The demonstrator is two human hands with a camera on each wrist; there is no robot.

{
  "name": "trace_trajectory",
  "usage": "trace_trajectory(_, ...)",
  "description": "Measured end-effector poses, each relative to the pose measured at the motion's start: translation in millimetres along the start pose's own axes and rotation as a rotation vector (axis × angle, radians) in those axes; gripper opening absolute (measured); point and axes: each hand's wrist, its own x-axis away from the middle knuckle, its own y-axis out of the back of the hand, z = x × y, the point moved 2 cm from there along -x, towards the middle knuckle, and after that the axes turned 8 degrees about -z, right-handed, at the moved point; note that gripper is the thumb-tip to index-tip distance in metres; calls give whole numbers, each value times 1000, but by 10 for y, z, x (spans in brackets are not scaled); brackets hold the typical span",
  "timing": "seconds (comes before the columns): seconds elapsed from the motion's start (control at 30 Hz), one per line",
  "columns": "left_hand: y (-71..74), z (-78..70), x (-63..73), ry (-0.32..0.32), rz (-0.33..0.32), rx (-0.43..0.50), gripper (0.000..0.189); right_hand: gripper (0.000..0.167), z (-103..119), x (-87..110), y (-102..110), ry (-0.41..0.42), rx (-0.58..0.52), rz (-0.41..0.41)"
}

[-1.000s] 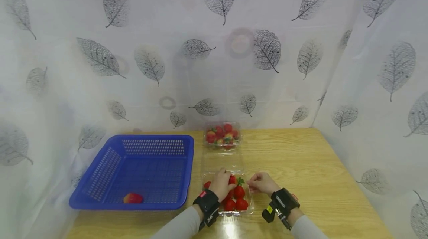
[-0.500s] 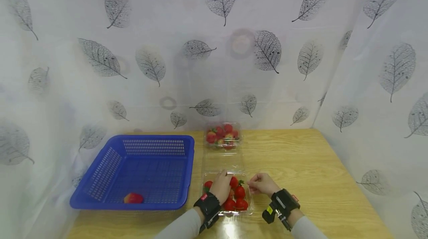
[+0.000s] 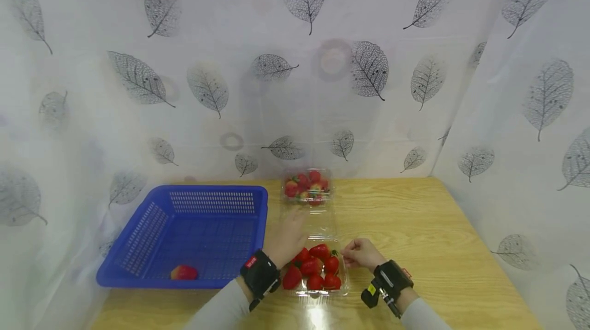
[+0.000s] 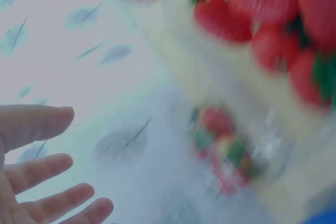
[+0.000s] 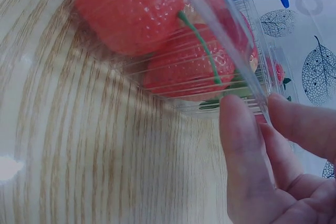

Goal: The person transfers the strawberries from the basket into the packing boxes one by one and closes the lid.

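Note:
A clear plastic clamshell box [image 3: 343,290] stands on the table, holding several red strawberries [image 3: 311,266], some with green stems. My right hand [image 3: 364,254] is at its right side, and in the right wrist view the thumb and fingers [image 5: 239,145] pinch the box's thin rim [image 5: 247,72]. My left hand [image 3: 287,240] hovers over the box's back left corner. Seen from the left wrist, its fingers [image 4: 47,171] are spread and hold nothing, while the strawberries [image 4: 265,3] blur at the upper right.
Behind the near box its transparent lid [image 3: 318,223] lies folded back. A second clear box of strawberries [image 3: 306,186] stands against the leaf-print curtain [image 3: 392,130]. On the left, a blue basket [image 3: 258,268] holds one red and yellowish strawberry [image 3: 184,272] on the wooden table [image 3: 415,227].
My left hand has come off the strawberries and moved back and left, uncovering more of them. My right hand has stayed at the box's right rim.

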Motion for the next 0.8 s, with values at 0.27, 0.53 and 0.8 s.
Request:
trace_trajectory(0.27, 621, 372, -149, 86, -45, -234, 47, 8, 19, 4, -2, 0, 7, -8)
trace_trajectory(0.53, 761, 1138, 30, 327, 215, -273, 66, 11, 26, 4, 2, -17, 39, -32)
trace_trajectory(0.8, 785, 1690, 437, 535, 565, -239, 49, 9, 18, -4, -1, -17, 36, -33)
